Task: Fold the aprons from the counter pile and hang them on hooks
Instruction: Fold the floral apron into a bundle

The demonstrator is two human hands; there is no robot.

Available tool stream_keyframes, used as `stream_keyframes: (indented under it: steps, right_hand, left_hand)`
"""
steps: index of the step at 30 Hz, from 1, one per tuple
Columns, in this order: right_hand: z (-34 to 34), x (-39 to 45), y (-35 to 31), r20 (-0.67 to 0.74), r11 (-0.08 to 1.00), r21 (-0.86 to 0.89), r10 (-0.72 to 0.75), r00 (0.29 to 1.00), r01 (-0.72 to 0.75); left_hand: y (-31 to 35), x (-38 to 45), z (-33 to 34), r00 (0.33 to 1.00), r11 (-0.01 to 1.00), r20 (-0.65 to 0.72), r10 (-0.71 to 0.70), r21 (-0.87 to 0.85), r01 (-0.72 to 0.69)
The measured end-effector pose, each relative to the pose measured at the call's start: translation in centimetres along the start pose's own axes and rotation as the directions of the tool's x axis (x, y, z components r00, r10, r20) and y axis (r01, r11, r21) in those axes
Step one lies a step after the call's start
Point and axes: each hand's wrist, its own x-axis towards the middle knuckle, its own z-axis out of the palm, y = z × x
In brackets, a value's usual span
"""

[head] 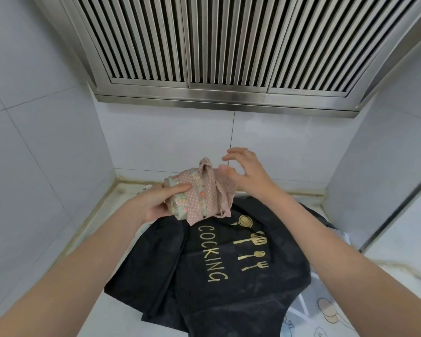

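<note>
White tiled walls enclose a pale counter [122, 310]; steel slatted hood [204, 45] overhead. Aprons visible: three. One pink dotted floral apron [199, 195], bundled, held above the counter: left hand [161, 203] grips it, thumb on top. Right hand [243, 171] hovers beside it, fingers spread, holding nothing. One black apron [229, 268] lies spread below; one white printed apron [326, 312] beneath its right edge.

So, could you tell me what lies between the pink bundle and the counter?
In the head view, the black apron lies spread on the counter beneath the pink bundle.
</note>
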Motion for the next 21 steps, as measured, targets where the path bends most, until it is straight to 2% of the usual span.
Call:
stream_keyframes:
  steps: [2,3,5,7,8,10,11,13,14,17,18,21]
  right_hand:
    - [0.2,0.1,-0.8,0.237,0.983,-0.161,-0.044,0.97,0.084]
    - [0.3,-0.1,-1.2,0.263,0.976,-0.193,-0.046,0.964,0.099]
    - [0.4,-0.3,-1.4,0.192,0.95,-0.271,-0.103,0.976,0.154]
    - [0.3,-0.5,-1.5,0.094,0.95,-0.281,-0.111,0.989,0.133]
    - [0.2,-0.4,-1.5,0.03,0.976,-0.209,-0.052,0.998,0.057]
    - [-0.3,-0.1,-1.2,-0.071,0.981,0.053,0.191,0.979,-0.187]
    - [-0.4,0.1,-1.0,-0.067,0.939,0.159,0.317,0.946,-0.303]
    - [-0.8,0.0,-0.6,-0.013,0.877,0.231,0.436,0.9,-0.422]
    - [-1.3,-0.1,-0.7,0.024,0.861,0.26,0.448,0.894,-0.438]
    - [-3.6,-0.2,-1.2,0.085,0.81,0.364,0.462,0.883,-0.459]
    - [-4.3,-0.3,-1.3,0.082,0.81,0.353,0.471,0.878,-0.468]
    - [-4.8,-0.2,-1.9,0.158,0.836,0.188,0.492,0.856,-0.515]
  left_hand:
    - [0.3,-0.4,0.8,0.996,0.998,0.093,-0.001,0.067,-0.006]
    - [0.6,-0.8,1.3,0.991,0.993,0.131,0.003,0.115,-0.018]
    - [0.8,-1.2,2.2,0.986,0.976,0.165,0.037,0.206,-0.071]
    - [0.9,-1.4,2.8,0.979,0.951,0.179,0.101,0.273,-0.148]
    - [1.0,-1.7,3.3,0.969,0.92,0.188,0.162,0.327,-0.217]
    - [1.6,-1.8,4.3,0.92,0.77,0.25,0.302,0.505,-0.39]
    - [1.9,-1.7,4.7,0.895,0.679,0.292,0.337,0.583,-0.446]
    - [2.4,-1.5,5.2,0.866,0.563,0.35,0.356,0.659,-0.498]
    - [2.4,-1.2,5.0,0.869,0.57,0.347,0.354,0.656,-0.494]
    - [1.6,-0.8,3.9,0.913,0.725,0.206,0.352,0.556,-0.406]
    - [1.3,-0.7,3.7,0.917,0.746,0.182,0.356,0.536,-0.396]
    - [1.3,-0.3,3.9,0.898,0.701,0.189,0.396,0.57,-0.429]
